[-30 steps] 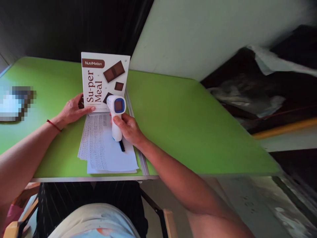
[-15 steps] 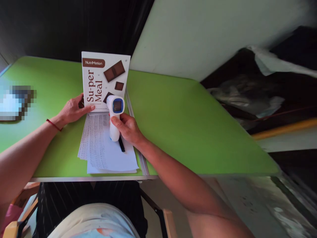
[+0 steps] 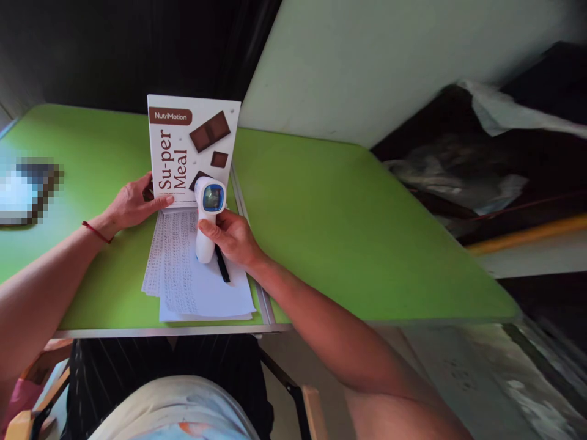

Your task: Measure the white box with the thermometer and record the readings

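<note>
My left hand [image 3: 137,201] grips the lower left edge of a white box [image 3: 177,146] printed "NutriMotion Su-per Meal", thumb on the front face and other fingers partly hidden. The box stands upright at the far end of some papers. Wrapped round the handle of a white and blue infrared thermometer [image 3: 205,238] is my right hand [image 3: 233,238]. The thermometer is raised in front of the box's lower right part, its small screen facing me and lit. Handwritten sheets of paper [image 3: 206,299] lie below, with a black pen [image 3: 222,266] on them.
The green folding table [image 3: 358,244] has a metal seam beside the papers. At its left lies a pixelated object [image 3: 27,189]. A pale wall [image 3: 343,73] and a dark panel [image 3: 114,49] stand behind. Plastic bags [image 3: 454,177] sit on a dark shelf at the right.
The thermometer's screen has gone from dark to lit. My right hand and the thermometer have shifted slightly left. The left hand keeps its hold on the box.
</note>
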`<state>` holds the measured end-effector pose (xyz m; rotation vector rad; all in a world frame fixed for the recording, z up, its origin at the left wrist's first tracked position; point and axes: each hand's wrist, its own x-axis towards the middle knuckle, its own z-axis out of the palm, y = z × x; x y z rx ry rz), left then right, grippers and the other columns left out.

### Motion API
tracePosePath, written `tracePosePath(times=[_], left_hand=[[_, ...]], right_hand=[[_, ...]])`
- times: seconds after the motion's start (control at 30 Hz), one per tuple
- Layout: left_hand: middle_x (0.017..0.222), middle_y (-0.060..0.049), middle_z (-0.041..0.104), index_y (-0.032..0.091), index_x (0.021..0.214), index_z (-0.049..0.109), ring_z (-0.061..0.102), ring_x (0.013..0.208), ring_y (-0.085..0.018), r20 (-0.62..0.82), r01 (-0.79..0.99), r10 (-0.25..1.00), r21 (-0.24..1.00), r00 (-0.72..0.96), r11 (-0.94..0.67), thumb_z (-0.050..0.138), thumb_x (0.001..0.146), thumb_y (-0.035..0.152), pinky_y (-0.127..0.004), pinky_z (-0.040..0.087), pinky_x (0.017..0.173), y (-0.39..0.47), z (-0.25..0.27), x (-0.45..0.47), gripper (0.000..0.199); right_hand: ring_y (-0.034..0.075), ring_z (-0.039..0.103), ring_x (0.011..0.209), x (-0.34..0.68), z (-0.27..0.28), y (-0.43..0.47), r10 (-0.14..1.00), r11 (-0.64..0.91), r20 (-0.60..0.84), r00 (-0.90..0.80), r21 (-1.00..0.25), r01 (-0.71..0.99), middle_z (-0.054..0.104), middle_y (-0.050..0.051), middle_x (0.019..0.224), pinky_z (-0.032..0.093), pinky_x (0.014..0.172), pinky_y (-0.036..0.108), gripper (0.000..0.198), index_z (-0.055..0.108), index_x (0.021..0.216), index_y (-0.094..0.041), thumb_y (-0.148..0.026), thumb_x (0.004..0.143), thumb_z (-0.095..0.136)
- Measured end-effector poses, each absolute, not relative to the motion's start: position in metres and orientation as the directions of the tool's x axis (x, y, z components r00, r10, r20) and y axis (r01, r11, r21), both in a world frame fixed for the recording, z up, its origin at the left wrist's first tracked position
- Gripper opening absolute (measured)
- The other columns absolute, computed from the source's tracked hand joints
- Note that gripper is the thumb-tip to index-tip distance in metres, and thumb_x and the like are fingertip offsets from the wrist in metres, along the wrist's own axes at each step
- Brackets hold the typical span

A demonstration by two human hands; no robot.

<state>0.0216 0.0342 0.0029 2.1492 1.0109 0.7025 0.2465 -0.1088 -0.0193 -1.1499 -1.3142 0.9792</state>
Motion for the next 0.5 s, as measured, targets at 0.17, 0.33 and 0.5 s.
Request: tracePosePath(times=[0.17,0.33,0.5], left_hand=[[0.116,-0.009,0.085,0.026,0.124,0.075,0.08,0.1,-0.034,0.184,0.463,0.812,0.743,0.554,-0.484,0.076,0.078,0.088,-0.046,0.065,0.089,0.0336,0.0036,0.021,0.078],[0.119,-0.009,0.085,0.026,0.128,0.076,0.082,0.102,-0.034,0.185,0.439,0.805,0.758,0.564,-0.482,0.08,0.08,0.084,-0.044,0.067,0.09,0.0322,0.0049,0.0212,0.075],[0.12,-0.01,0.085,0.025,0.128,0.076,0.082,0.104,-0.033,0.189,0.436,0.803,0.758,0.565,-0.485,0.08,0.08,0.084,-0.043,0.067,0.092,0.032,0.0046,0.0215,0.077]], right_hand=[[0.016,0.053,0.069,0.2454,-0.0174,-0.1095,0.976,0.2,0.207,0.063,-0.975,0.094,0.06,-0.003,0.073,0.047,0.063,0.033,0.069,0.066,0.081,-0.025,-0.092,0.074,0.082],[0.016,0.052,0.068,0.2434,-0.0138,-0.1105,0.979,0.173,0.184,0.086,-0.977,0.12,0.06,-0.003,0.071,0.047,0.062,0.033,0.074,0.065,0.079,-0.026,-0.097,0.069,0.08],[0.016,0.049,0.067,0.2435,-0.014,-0.1102,0.977,0.179,0.192,0.089,-0.975,0.135,0.056,-0.004,0.069,0.045,0.061,0.033,0.074,0.063,0.077,-0.026,-0.098,0.068,0.08]])
